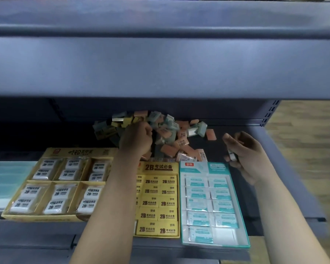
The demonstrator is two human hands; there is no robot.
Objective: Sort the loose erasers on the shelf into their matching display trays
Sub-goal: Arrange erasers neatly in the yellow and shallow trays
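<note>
shelf (291, 174) | loose erasers (169, 133) heaped (rear) | display trays (157, 167) in front

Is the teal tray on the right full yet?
Not full. The teal tray has one empty slot at its near right corner, with bare white floor showing. The other slots hold wrapped erasers.

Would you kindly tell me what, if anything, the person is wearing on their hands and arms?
Nothing that shows. The left hand and the right hand are both ungloved, and no ring, watch or bracelet is visible, though the picture is somewhat blurred. Both forearms are uncovered too, with no sleeve in view down to the bottom edge of the picture.
</note>
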